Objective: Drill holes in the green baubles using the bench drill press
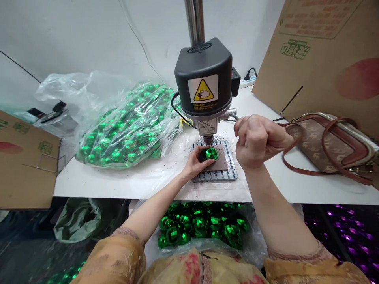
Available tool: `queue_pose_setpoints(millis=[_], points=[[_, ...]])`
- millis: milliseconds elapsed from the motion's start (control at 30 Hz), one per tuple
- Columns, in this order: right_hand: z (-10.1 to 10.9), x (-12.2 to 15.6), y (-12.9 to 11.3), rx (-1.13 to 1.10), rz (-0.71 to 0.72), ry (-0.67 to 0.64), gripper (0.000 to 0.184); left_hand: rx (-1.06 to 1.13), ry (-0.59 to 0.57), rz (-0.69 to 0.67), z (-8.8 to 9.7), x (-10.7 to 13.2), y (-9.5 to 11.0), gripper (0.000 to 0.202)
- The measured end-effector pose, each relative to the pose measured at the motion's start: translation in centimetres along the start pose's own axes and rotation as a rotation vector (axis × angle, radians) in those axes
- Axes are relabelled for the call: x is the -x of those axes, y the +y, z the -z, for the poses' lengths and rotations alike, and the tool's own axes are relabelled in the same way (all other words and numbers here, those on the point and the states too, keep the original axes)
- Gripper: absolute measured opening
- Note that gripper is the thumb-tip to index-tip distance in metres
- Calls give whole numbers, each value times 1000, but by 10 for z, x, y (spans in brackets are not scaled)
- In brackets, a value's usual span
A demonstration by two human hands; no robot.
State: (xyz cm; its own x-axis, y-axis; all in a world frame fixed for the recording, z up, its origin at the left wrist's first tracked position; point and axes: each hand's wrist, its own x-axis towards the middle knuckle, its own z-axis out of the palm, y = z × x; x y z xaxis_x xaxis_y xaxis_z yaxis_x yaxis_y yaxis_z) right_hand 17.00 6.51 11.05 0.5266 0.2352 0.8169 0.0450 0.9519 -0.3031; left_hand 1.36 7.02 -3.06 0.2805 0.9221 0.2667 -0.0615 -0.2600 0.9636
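Observation:
My left hand (197, 162) is closed around the side of a shiny green faceted ball (211, 154), thumb in front and fingers behind. That ball rests on a brown square pad (222, 161) upon the slotted grey base (232, 174) of a small bench drill press (204, 75). The chuck (208, 140) is right above the ball; whether a bit touches it I cannot make out. My right hand (256, 138) is a fist at the machine's right, wrapped around the end of its feed lever (233, 116), most of which the fingers hide. Dark shavings are scattered round the base.
A clear plastic bag of green balls (127, 126) lies left of the press. More green balls (199, 227) sit below the table edge at my lap. Cardboard boxes (26, 165) flank both sides; a brown handbag (334, 146) stands right. Purple balls (346, 236) are lower right.

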Motion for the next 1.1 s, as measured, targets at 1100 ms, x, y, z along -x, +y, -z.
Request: queue_pose_setpoints(millis=[1100], points=[[-30, -55, -10, 208, -221, -87, 55, -375, -500, 18, -18, 108, 66, 44]])
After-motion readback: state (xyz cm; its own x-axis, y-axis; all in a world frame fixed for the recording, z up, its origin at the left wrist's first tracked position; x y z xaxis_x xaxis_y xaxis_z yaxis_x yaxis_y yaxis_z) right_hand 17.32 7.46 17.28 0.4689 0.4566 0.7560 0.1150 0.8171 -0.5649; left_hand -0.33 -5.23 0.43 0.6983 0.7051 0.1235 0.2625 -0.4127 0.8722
